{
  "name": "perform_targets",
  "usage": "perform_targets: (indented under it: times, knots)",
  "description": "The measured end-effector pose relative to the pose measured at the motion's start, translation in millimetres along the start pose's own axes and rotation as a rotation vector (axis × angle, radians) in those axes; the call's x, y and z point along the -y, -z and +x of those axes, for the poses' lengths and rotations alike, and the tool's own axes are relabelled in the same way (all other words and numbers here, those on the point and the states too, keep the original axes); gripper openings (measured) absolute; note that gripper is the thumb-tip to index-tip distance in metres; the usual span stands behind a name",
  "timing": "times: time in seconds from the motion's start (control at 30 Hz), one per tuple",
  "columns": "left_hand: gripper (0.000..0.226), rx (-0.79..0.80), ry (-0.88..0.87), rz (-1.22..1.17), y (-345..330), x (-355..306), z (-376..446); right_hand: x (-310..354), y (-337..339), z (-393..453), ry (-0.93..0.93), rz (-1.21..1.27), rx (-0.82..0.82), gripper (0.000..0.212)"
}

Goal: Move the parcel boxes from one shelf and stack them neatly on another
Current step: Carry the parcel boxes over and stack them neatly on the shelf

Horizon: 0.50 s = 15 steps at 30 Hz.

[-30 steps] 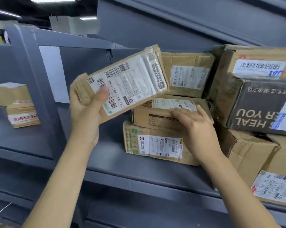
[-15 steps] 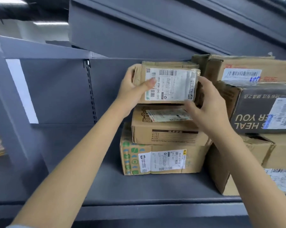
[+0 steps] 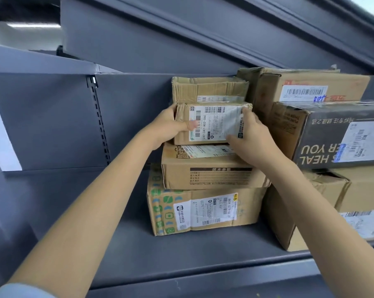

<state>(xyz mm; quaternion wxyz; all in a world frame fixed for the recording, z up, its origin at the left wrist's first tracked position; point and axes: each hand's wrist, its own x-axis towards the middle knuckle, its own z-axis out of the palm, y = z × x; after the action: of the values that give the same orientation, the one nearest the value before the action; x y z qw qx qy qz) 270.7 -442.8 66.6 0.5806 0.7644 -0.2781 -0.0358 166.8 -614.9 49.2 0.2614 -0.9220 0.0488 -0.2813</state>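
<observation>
Gripping a small parcel [image 3: 212, 123] atop stacked boxes [image 3: 205, 190], both hands [image 3: 171, 125] reach over the grey shelf [image 3: 117, 244].

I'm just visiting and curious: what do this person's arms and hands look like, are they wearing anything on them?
Both forearms are bare, and neither the left hand nor the right hand wears a glove. No rings, watch or wristband show. The only clothing in view is a light blue sleeve at the lower left corner, high on the left arm. The right arm runs out of view before any sleeve appears.

Grey metal shelving [image 3: 203, 250] with a slotted upright [image 3: 99, 117] — a ceiling strip light [image 3: 33, 25] glows upper left.
</observation>
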Motion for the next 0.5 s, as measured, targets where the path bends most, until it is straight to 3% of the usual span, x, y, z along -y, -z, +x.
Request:
perform_targets:
  times: [0.13,0.3,0.5]
  knots:
    - [0.056,-0.027,0.019,-0.002,-2,-1,-7,-3,-1,-3,0.000,-0.038,0.002,0.062]
    - [0.090,-0.204,-0.010,0.181,-3,-6,-25,1,-2,-12,0.001,-0.098,-0.033,0.069]
    - [0.072,-0.332,-0.185,0.190,-5,-4,-70,19,-6,-35,0.050,-0.044,-0.185,0.068]
